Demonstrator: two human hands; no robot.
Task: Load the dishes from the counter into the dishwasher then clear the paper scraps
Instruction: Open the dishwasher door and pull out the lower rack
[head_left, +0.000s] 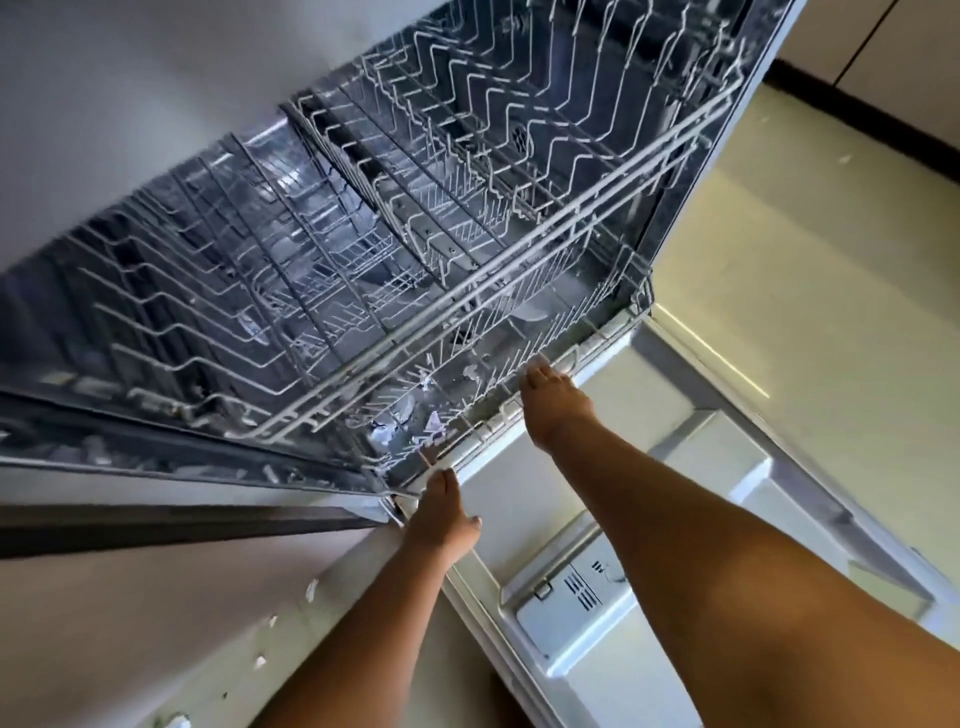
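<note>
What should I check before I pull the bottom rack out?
1. Dishwasher door folded down: ok.
2. Left hand at the lower rack front rim: ok.
3. Right hand at that rim: ok.
4. Grip firm: cannot tell, blurred.
5. Lower rack free of dishes: cannot tell.
6. Paper scraps cleared: not ok, some lie at lower left.

No legible text, labels, numbers — none

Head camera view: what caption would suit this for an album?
Left hand and right hand at the lower rack front rim, dishwasher door open.
</note>
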